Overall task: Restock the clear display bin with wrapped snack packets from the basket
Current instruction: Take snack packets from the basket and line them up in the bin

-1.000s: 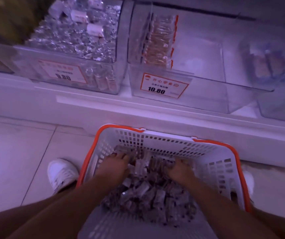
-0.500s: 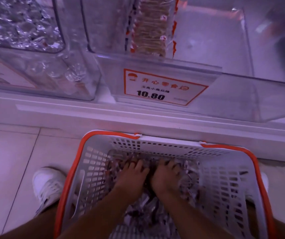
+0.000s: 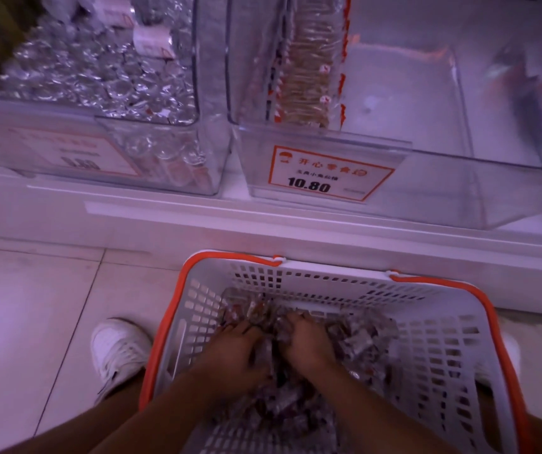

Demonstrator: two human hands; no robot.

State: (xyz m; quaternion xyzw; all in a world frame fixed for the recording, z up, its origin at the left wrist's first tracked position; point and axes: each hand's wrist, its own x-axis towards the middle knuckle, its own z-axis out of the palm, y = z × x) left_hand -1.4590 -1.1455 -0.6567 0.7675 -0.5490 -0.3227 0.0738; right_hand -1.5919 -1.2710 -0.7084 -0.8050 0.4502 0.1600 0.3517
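Both hands, left hand (image 3: 235, 350) and right hand (image 3: 304, 344), clenched snack packets (image 3: 358, 342) in the basket (image 3: 433, 339); the slippery heap could spill when lifted.

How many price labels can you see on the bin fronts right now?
2: a sharp orange-bordered label on the middle bin, and a blurred one on the left bin. The right bin's front is cut off.

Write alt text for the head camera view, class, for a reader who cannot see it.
Both hands, left hand and right hand, dig side by side into a heap of wrapped snack packets in a white, orange-rimmed basket on the floor. Above, on a shelf, a clear display bin with a 10.80 price label holds one row of packets along its left wall.
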